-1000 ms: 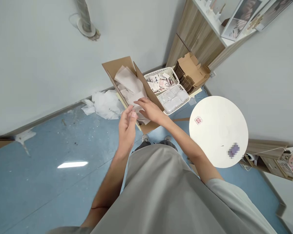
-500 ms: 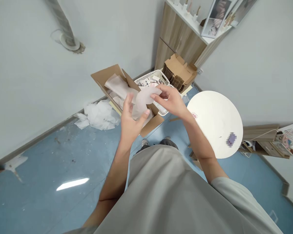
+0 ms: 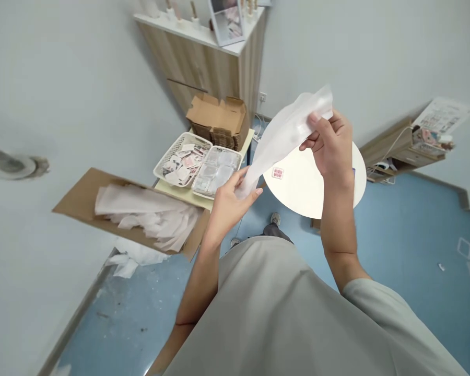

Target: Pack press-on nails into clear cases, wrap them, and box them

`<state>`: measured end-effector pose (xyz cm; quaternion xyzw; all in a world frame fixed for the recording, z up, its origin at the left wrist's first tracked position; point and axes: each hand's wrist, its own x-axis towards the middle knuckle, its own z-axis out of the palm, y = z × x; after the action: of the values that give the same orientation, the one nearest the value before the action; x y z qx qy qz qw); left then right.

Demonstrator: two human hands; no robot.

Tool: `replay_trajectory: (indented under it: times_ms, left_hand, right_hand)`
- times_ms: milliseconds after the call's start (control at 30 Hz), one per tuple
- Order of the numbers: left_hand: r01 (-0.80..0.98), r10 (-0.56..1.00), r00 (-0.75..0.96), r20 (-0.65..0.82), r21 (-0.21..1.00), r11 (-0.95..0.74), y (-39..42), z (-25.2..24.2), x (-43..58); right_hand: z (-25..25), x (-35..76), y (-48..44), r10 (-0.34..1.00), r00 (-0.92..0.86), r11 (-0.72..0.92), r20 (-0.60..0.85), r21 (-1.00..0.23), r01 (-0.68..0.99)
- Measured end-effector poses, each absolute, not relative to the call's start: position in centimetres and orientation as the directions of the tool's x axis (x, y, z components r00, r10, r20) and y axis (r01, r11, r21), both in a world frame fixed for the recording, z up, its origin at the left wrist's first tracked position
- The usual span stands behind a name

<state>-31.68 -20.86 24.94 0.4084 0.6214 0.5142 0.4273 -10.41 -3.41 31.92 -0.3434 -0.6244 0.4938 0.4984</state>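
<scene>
A thin, translucent white packing sheet (image 3: pixel 282 137) stretches at a slant between my two hands. Its upper end is pinched between the thumb and fingers of my right hand (image 3: pixel 331 143), above the round white table. My left hand (image 3: pixel 233 206) closes round the lower end, with the thumb along the near side. To the left, an open cardboard box (image 3: pixel 76 201) holds a heap of similar white sheets (image 3: pixel 152 216).
A white basket (image 3: pixel 162 167) of small cards and another basket (image 3: pixel 203 192) of clear packs stand beside folded cardboard boxes (image 3: pixel 219 117). The round table (image 3: pixel 297 193) is at right, a wooden cabinet (image 3: pixel 203 65) behind. White scraps (image 3: pixel 127 263) lie on the floor.
My view has swung right. Both hands have moved away from the cardboard box with the packing sheet, which is now drawn out long between them. My left hand has closed on its lower end.
</scene>
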Motion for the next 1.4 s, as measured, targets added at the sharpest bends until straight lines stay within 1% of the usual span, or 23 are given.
replay_trajectory:
  times_ms: [100,167,267,367,467,567,633,700,800,867,1100,1167,1333,1400]
  left_hand:
    - [0.204,0.988,-0.127,-0.091,0.972,0.116,-17.2,23.6,-28.9]
    - [0.245,0.991,-0.056,-0.12,0.961,0.131,-14.5,22.4,-26.8]
    - [0.222,0.985,-0.002,-0.174,0.96,0.17,-10.3,20.2,-23.1]
    - [0.155,0.968,0.014,-0.252,0.956,0.247,-6.2,17.5,-19.4]
    - [0.055,0.936,-0.015,-0.352,0.934,0.352,-2.7,14.9,-15.8]
    - [-0.058,0.893,-0.029,-0.449,0.893,0.447,0.2,12.8,-12.8]
    - [-0.1,0.867,-0.026,-0.497,0.864,0.493,1.9,11.4,-11.3]
    - [-0.124,0.836,0.003,-0.549,0.829,0.545,3.5,9.8,-10.2]
    - [-0.187,0.783,0.069,-0.619,0.763,0.619,5.5,7.2,-9.3]
    - [-0.227,0.769,0.071,-0.636,0.74,0.633,6.6,5.4,-9.0]
    - [-0.255,0.765,-0.013,-0.643,0.742,0.62,8.8,0.1,-7.9]
    - [-0.253,0.754,-0.045,-0.655,0.738,0.626,9.1,-1.3,-7.5]
    - [-0.181,0.72,-0.149,-0.677,0.735,0.653,9.4,-4.5,-6.6]
    - [-0.196,0.697,-0.133,-0.704,0.708,0.678,9.4,-5.4,-6.4]
  right_hand:
    - [29.0,-5.9,0.3,0.961,-0.17,0.217,0.218,-0.976,-0.029]
    - [26.7,-3.0,2.8,0.98,-0.121,0.159,0.16,-0.987,-0.014]
    - [23.2,1.0,6.6,0.998,-0.049,0.031,0.032,-0.999,-0.012]
    - [19.7,4.3,9.7,0.99,0.005,-0.141,-0.141,-0.989,-0.037]
    - [16.1,6.5,11.5,0.951,-0.044,-0.31,-0.307,-0.949,-0.059]
    - [12.3,7.4,11.7,0.864,-0.189,-0.483,-0.468,-0.875,-0.042]
    - [9.7,7.6,11.3,0.789,-0.303,-0.567,-0.535,-0.824,-0.02]
    - [7.5,7.8,11.1,0.753,-0.39,-0.589,-0.53,-0.807,-0.04]
    - [4.9,8.4,11.4,0.752,-0.418,-0.603,-0.51,-0.788,-0.122]
    - [3.4,9.0,11.9,0.751,-0.39,-0.628,-0.533,-0.759,-0.172]
    - [-1.2,11.0,12.6,0.741,-0.203,-0.67,-0.64,-0.684,-0.29]
    - [-2.3,11.4,12.3,0.728,-0.173,-0.68,-0.664,-0.664,-0.312]
    - [-4.7,12.1,11.6,0.692,-0.139,-0.705,-0.709,-0.621,-0.344]
    - [-5.7,12.2,11.5,0.678,-0.126,-0.712,-0.724,-0.605,-0.357]
